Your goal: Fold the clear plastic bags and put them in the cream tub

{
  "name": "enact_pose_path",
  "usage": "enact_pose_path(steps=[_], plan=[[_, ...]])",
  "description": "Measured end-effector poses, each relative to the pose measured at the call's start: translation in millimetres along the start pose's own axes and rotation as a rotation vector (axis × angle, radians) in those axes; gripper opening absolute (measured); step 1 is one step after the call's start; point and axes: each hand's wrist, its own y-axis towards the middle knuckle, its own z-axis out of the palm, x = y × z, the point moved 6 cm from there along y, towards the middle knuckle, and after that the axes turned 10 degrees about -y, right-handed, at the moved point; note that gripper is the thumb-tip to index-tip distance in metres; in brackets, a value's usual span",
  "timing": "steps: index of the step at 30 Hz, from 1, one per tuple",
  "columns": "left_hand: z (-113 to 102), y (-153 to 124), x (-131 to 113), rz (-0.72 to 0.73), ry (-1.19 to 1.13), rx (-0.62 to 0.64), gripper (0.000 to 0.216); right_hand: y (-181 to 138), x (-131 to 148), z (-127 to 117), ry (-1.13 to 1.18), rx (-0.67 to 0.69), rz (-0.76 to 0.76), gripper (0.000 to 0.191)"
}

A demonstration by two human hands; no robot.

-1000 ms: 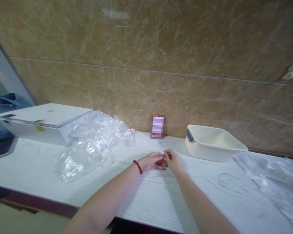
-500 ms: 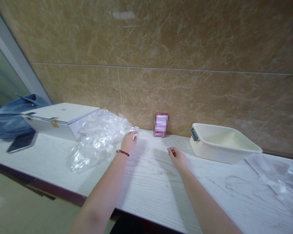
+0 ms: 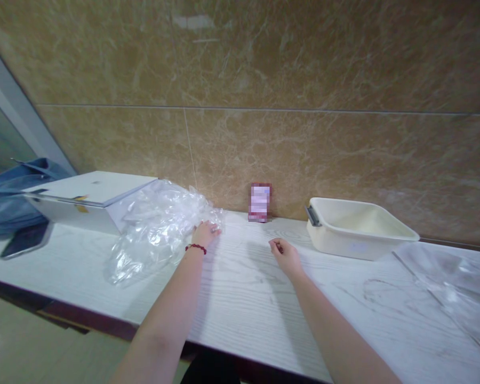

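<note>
My left hand [image 3: 205, 233], with a red bead bracelet at the wrist, reaches to the right edge of a heap of crumpled clear plastic bags [image 3: 160, 229] and its fingers are closed on the plastic. My right hand [image 3: 285, 255] rests on the white wood-grain table [image 3: 240, 298], fingers curled in a pinch around something small and dark that I cannot make out.
A cream plastic basin [image 3: 356, 228] with a grey handle stands at the back right. A small blurred card [image 3: 260, 202] leans on the marble wall. A white box [image 3: 84, 197], a phone [image 3: 24, 241] and a blue bag [image 3: 12, 194] lie left. Clear plastic sheets [image 3: 452, 277] cover the right end.
My left hand left the right hand, swung left to the plastic heap and has closed on its edge. The right hand stayed roughly in place.
</note>
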Motion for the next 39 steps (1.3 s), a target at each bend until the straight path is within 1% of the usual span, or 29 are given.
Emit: enact_pose_path(steps=[2, 5, 12, 16, 19, 21, 23, 25, 27, 28, 29, 31, 34, 36, 39], plan=[[-1, 0, -1, -0.002, -0.001, -0.009, 0.027, 0, -1, 1, 0.0, 0.002, -0.002, 0.03], [-6, 0, -3, -0.003, -0.005, -0.043, 0.023, 0, -2, 2, 0.013, -0.004, -0.016, 0.03], [-24, -5, -12, -0.04, -0.059, -0.198, 0.032, -1, -1, 1, 0.046, -0.007, -0.019, 0.031], [-35, -12, -31, -0.021, -0.133, -0.289, 0.036, -2, 6, 0, 0.04, -0.012, -0.04, 0.03], [-38, -22, -56, 0.054, -0.239, -0.299, 0.035, -7, 17, -2, 0.058, -0.018, -0.085, 0.028], [-35, -31, -76, 0.113, -0.307, -0.255, 0.034, -12, 28, -3, 0.095, -0.022, -0.132, 0.026], [-27, -41, -95, 0.171, -0.396, -0.184, 0.035, -20, 40, -4, 0.12, -0.025, -0.208, 0.026], [-18, -52, -111, 0.196, -0.512, -0.094, 0.035, -27, 54, -6, 0.097, -0.023, -0.321, 0.036], [-8, -61, -122, 0.174, -0.671, 0.019, 0.036, -33, 64, -8, 0.042, -0.026, -0.419, 0.047], [-2, -64, -125, 0.142, -0.765, 0.091, 0.036, -35, 67, -9, 0.019, -0.025, -0.448, 0.048], [3, -66, -127, 0.095, -0.862, 0.167, 0.036, -35, 67, -10, 0.006, -0.025, -0.463, 0.045], [12, -68, -126, -0.02, -1.043, 0.302, 0.036, -33, 65, -12, 0.013, -0.023, -0.451, 0.034], [16, -67, -121, -0.167, -1.239, 0.4, 0.035, -27, 58, -17, 0.07, -0.043, -0.382, 0.019], [15, -66, -119, -0.214, -1.317, 0.454, 0.035, -25, 54, -21, 0.128, -0.078, -0.317, 0.014], [14, -66, -117, -0.245, -1.364, 0.525, 0.038, -22, 47, -23, 0.251, -0.111, -0.217, 0.014]])
